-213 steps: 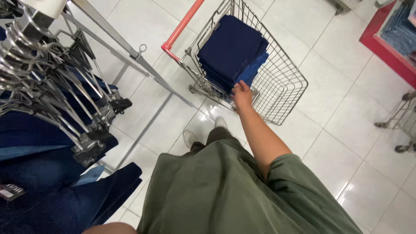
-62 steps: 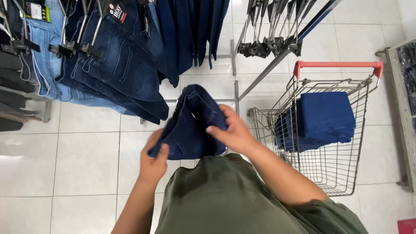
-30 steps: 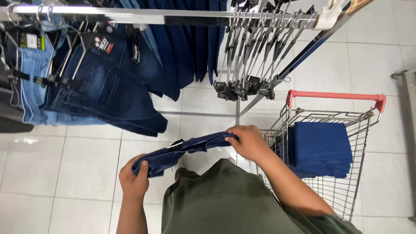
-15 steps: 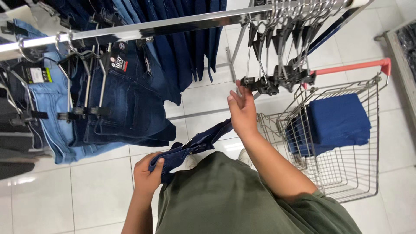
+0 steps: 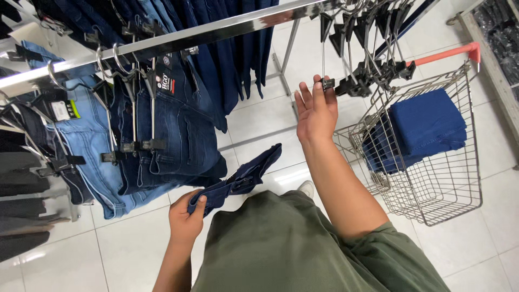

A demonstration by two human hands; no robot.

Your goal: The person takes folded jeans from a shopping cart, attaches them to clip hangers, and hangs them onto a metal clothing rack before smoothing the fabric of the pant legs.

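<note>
A folded pair of dark jeans (image 5: 238, 181) was held low at one end by the left hand (image 5: 185, 219), its length angled up and right toward the raised right hand (image 5: 315, 112). That hand was spread open, fingertips just touching an empty clip hanger (image 5: 326, 82) under the chrome rail (image 5: 162, 46). Hung jeans (image 5: 173, 130) were crowded to the left; a wire cart (image 5: 432, 162) with blue folded clothes (image 5: 419, 130) stood to the right.

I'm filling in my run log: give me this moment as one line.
left hand: grips folded dark blue denim jeans | right hand: open, fingers at black clip hanger | wire trolley: folded blue jeans
</note>
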